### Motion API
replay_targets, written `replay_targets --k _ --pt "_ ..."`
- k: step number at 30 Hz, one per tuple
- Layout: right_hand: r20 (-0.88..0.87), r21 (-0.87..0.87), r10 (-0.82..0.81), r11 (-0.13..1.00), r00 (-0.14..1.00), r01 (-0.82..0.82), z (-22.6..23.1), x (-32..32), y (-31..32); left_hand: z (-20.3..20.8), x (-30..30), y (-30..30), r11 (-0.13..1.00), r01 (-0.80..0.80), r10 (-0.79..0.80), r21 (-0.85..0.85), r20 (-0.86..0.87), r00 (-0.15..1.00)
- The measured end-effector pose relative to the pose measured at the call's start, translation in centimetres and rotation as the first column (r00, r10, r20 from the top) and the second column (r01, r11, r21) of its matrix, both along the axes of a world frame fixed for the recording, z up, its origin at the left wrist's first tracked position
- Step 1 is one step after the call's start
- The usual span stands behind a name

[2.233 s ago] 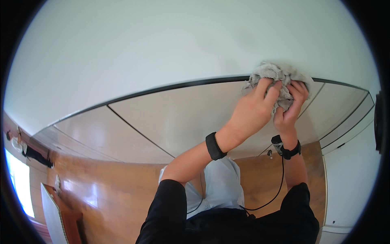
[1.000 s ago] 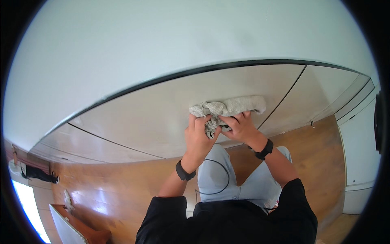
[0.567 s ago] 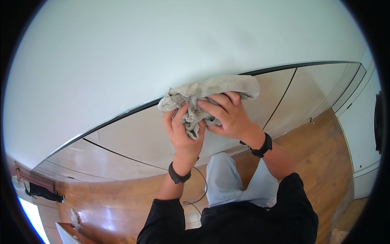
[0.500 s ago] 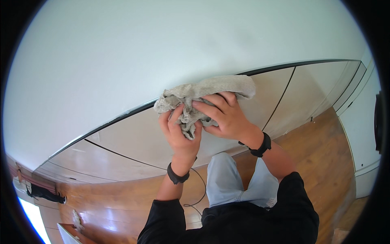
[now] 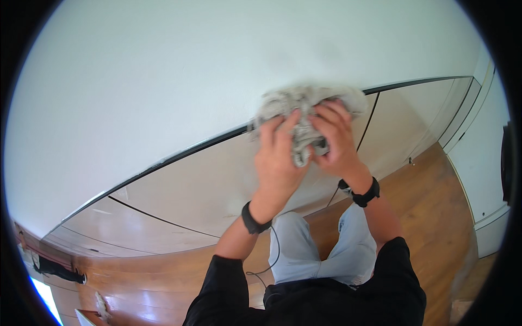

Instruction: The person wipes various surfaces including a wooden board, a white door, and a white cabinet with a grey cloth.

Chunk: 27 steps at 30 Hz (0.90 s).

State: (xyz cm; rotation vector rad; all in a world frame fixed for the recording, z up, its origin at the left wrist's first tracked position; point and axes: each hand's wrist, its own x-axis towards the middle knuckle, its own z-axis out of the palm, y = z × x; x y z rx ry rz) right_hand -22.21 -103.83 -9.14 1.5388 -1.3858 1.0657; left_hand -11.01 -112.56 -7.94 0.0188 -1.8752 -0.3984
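Observation:
A crumpled grey-beige cloth (image 5: 293, 100) lies bunched against the dark strip (image 5: 201, 146) between the white wall above and the beige panels below. My left hand (image 5: 280, 155) grips the cloth's left part, fingers bent into its folds. On its right part, my right hand (image 5: 340, 138) clutches it with curled fingers. The two hands are close together, with a fold of cloth hanging between them. Motion blurs the cloth's edges and the fingers a little. Each wrist wears a black band.
Glossy beige panels (image 5: 179, 185) with dark seams run beneath the strip, above a wooden floor (image 5: 163, 277). A thin cable (image 5: 276, 252) hangs by my left leg. Another person (image 5: 57, 269) is at the far left. A white door-like panel (image 5: 473, 163) stands at the right.
Both hands have slid the cloth to the right and slightly up along the dark strip. The cloth is bunched more tightly between them.

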Motion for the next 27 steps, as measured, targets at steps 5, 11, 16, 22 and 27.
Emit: replay_targets --k 5,11,16,22,27 --pt "0.098 -0.139 -0.172 0.973 0.980 0.184 -5.1 -3.0 1.9 -2.2 -3.6 1.3 0.992 0.068 -0.067 -0.109 0.014 0.998" --pt "0.148 -0.081 -0.211 0.971 0.966 0.224 -11.8 -1.0 1.4 -8.0 -1.5 0.4 0.994 0.063 -0.034 -0.089 0.299 0.954" --pt "0.116 -0.024 -0.161 0.986 0.980 0.165 -12.7 3.3 -1.9 -10.5 4.1 -2.4 0.997 -0.071 0.074 -0.020 0.260 0.963" --pt "0.045 0.114 0.036 0.993 0.998 -0.041 -6.3 5.5 -4.3 -6.5 7.3 -3.8 0.953 -0.282 0.288 -0.108 0.043 0.957" --pt "0.043 -0.011 0.075 0.997 0.996 -0.074 -2.4 3.0 -3.5 -2.6 4.1 -2.4 0.969 -0.221 0.216 -0.107 -0.056 0.975"
